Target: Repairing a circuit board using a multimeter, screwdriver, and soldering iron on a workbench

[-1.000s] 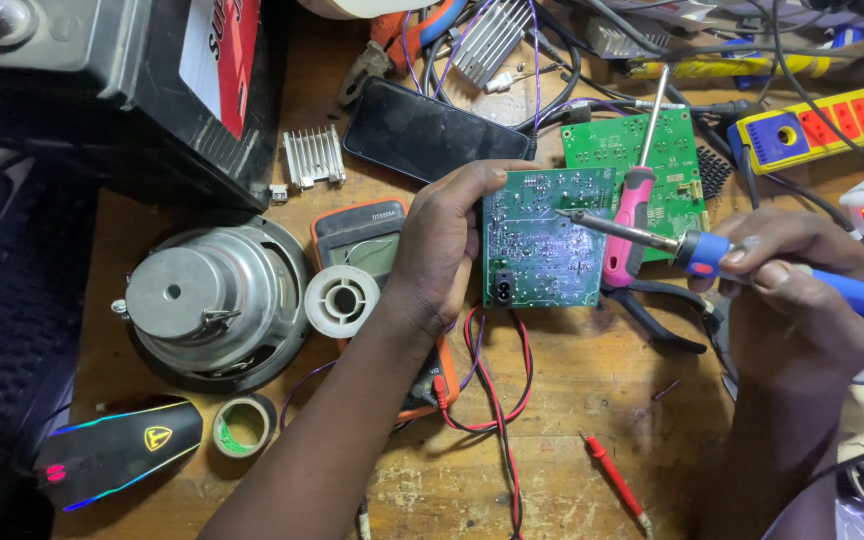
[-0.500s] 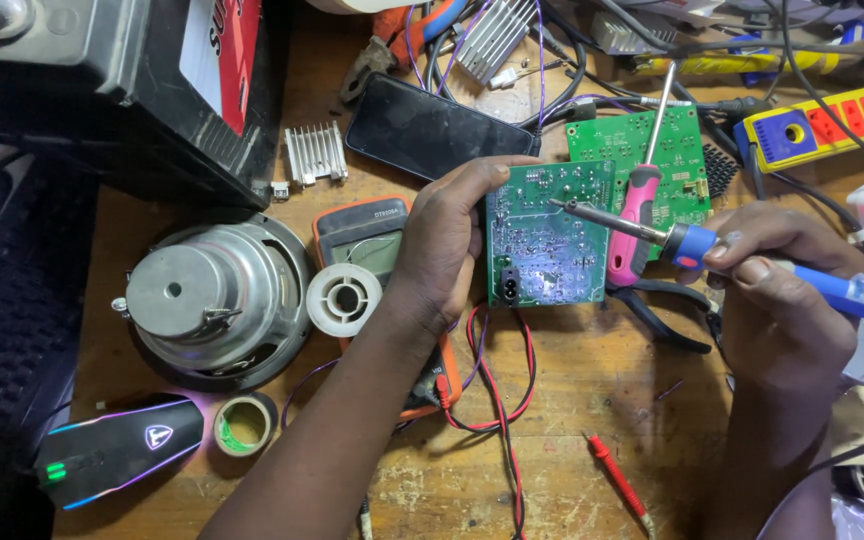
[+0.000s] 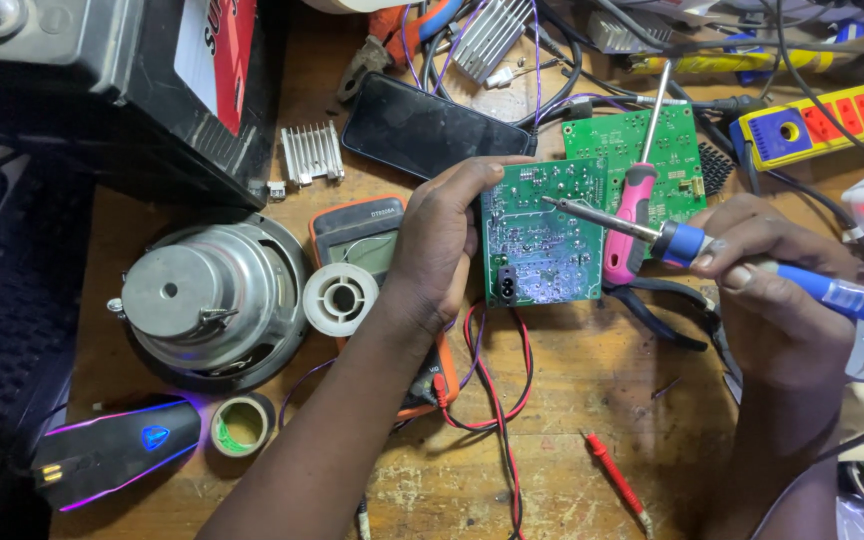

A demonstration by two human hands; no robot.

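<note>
The left hand [image 3: 442, 240] grips the left edge of a green board [image 3: 542, 235], its fingers [image 3: 472, 175] curled over the top corner and holding the board propped up off the counter [image 3: 572, 400], solder side toward the camera. The right hand [image 3: 772, 290] is closed around a blue iron [image 3: 712, 250], whose tip rests on or just above the upper middle of the board; from this angle I cannot tell whether it touches. The risks, as I judge them: the hot tip sits close to the left fingertips, so a slip of the board could bring a burn; a tip that wanders across the tightly packed joints could bridge two pads; and the board, held by one edge only, may tilt under pressure. Red leads [image 3: 497, 380] trail beneath the board and could snag the wrist. A pink screwdriver [image 3: 632, 215] lies just beside the board's right edge, over a second board [image 3: 642, 145], and could be knocked. A meter [image 3: 362, 235] lies under the left wrist. Compared with half a second ago, the board sits slightly more upright and the iron's tip has moved a little leftward across the board; the right hand's grip looks unchanged.
</note>
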